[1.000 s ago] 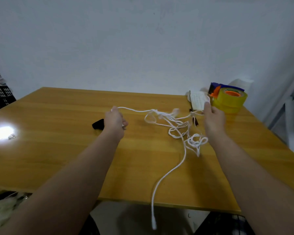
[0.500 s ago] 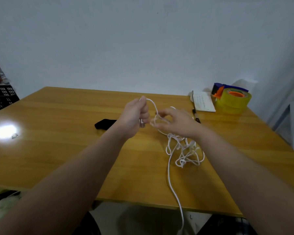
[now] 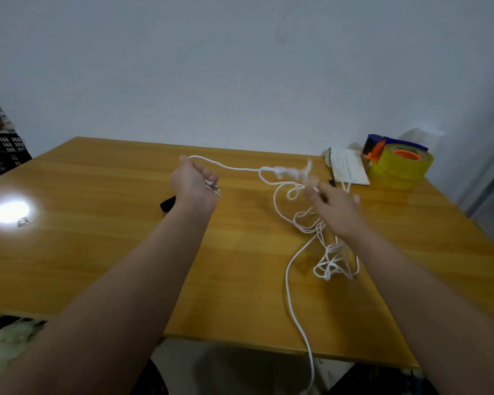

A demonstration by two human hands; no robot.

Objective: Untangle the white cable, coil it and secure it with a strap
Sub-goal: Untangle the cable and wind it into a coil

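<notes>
A white cable (image 3: 289, 270) lies tangled over the right half of the wooden table (image 3: 103, 252), with a knot near the back and one end hanging off the front edge. My left hand (image 3: 193, 185) is raised and grips one end of the cable, with the metal plug showing by its fingers. From there the cable runs right to the knot. My right hand (image 3: 335, 205) is blurred above the tangle and its fingers pinch cable strands near the knot. A black strap (image 3: 168, 203) lies on the table, partly hidden behind my left wrist.
A white notepad (image 3: 348, 170) with a black pen beside it lies at the back right, next to a yellow tape dispenser (image 3: 398, 163). A small metal clip (image 3: 23, 222) sits in a bright glare at the left. Black crates (image 3: 3, 158) stand past the table's left edge.
My hands were close together half a second ago; they have drawn apart, the left hand going left, the right hand going right, and the cable now stretches between them.
</notes>
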